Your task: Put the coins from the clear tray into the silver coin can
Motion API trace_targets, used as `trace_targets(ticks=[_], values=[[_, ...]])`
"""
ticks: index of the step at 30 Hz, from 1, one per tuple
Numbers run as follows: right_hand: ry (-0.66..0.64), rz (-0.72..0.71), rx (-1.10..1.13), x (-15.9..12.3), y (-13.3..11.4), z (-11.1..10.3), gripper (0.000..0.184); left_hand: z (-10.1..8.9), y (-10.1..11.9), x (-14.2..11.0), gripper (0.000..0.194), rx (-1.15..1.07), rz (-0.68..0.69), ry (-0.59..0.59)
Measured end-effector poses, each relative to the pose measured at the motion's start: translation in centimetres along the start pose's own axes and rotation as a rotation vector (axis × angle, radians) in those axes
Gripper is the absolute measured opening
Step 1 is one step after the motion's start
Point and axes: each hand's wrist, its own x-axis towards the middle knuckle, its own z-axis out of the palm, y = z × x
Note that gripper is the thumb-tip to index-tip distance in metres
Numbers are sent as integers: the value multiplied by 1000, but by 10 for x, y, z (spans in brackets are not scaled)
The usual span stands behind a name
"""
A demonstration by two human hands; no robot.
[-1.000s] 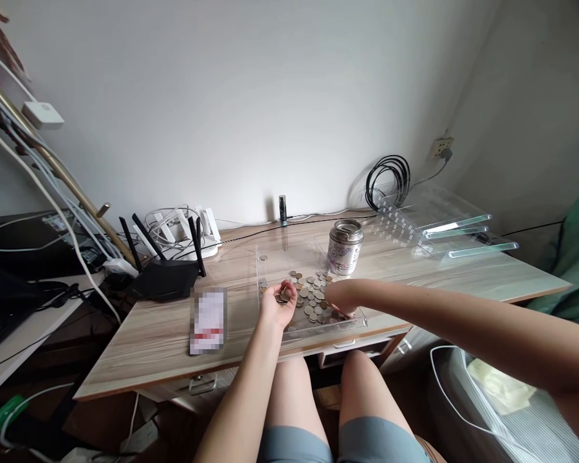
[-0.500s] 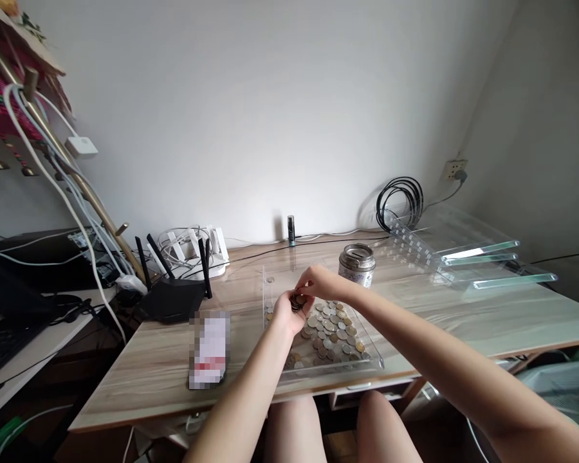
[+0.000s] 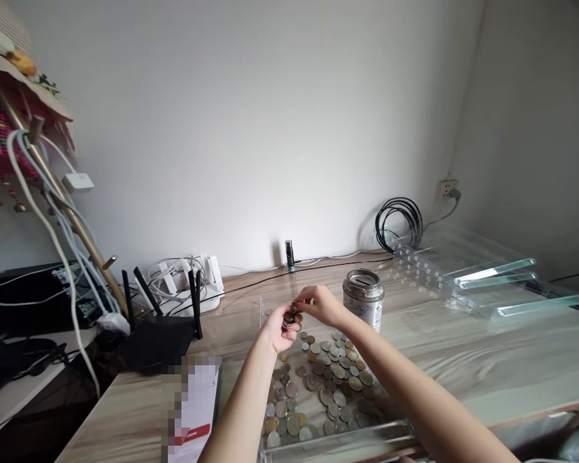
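My left hand (image 3: pixel 280 326) is cupped round several coins (image 3: pixel 290 316) above a clear plastic tray (image 3: pixel 335 445). The fingertips of my right hand (image 3: pixel 321 303) pinch at a coin at the top of that handful; how far they grip it is partly hidden. Beneath both hands, many loose coins (image 3: pixel 339 372), silver and brassy, lie spread over the tray floor. A metal tin (image 3: pixel 365 299) with a slot in its lid stands upright just right of my right hand.
A phone (image 3: pixel 196 402), partly blurred out, lies left of the tray. Behind it sit a black router (image 3: pixel 157 341) and a white router (image 3: pixel 212 286). A small dark bottle (image 3: pixel 289 256) stands by the wall. Coiled black cable (image 3: pixel 398 225) and clear stacked trays (image 3: pixel 492 276) are at the right.
The view has tilted up and come closer, so things sit lower in the picture. My hands have lifted away from the coins in the tray, still together over the handful.
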Motion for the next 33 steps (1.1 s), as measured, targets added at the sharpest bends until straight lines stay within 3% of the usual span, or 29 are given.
trace_targets(ticks=[4,7,9,11,14,20,25,27,31,33], values=[[325,64,-107,-13,2,-29,23,2,-4,-4,12,169,3,-102],[510,248,-364,-26,11,-63,23,5,-8,-6,8,349,39,-125],[508,433,-528,-32,20,-81,22,6,-11,-5,9,452,98,-90],[422,589,-607,-36,29,-93,22,6,-13,-3,13,538,132,-63],[312,699,-608,-37,38,-97,23,6,-16,-1,15,613,107,-82],[296,658,-597,-37,42,-95,24,4,-17,0,20,620,32,-118],[590,380,-675,-35,16,-76,31,3,-17,0,25,591,55,-130],[472,272,-511,-31,3,-57,28,4,-17,-1,30,605,96,-114],[-46,155,-158,-21,-8,-17,21,6,-19,-3,31,605,169,-89],[-116,163,-94,-19,-6,-6,20,7,-19,-3,29,609,167,-94]])
